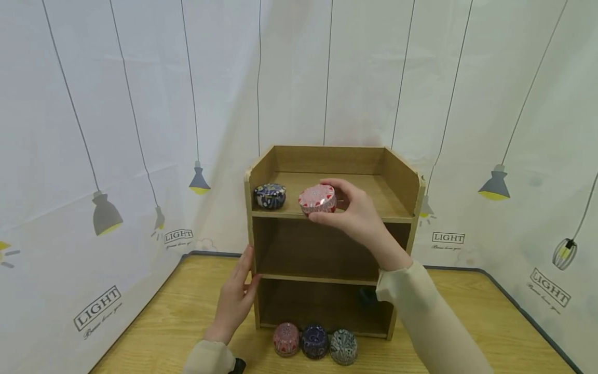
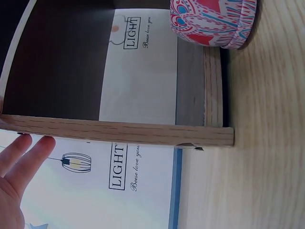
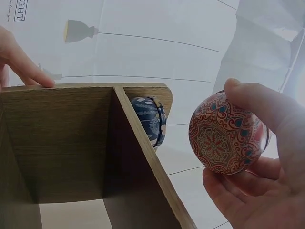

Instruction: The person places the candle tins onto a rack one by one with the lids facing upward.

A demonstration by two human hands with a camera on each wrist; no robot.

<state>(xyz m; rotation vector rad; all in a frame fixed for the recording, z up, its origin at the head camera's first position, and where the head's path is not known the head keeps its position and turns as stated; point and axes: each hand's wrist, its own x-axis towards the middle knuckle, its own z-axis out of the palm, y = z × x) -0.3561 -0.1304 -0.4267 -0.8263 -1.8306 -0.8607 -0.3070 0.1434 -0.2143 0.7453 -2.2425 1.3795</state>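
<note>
Cream cloth sleeves (image 1: 434,317) are seen before the tan wooden three-level shelf (image 1: 329,160). By the right hand (image 1: 362,215), a round pink-and-red patterned metal tin (image 1: 317,200) is pinched between thumb and fingers near the shelf's top front edge. The shelf's left side is touched by the left hand (image 1: 235,298), fingers straight. "LIGHT" and "Beese love you" are printed on the white wall sheet (image 1: 294,78) behind.

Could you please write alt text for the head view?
A person's right hand holds a pink patterned tin near the top tier of a wooden shelf, where a dark patterned tin stands. The left hand touches the shelf's side, and three more tins stand on the table in front.
</note>
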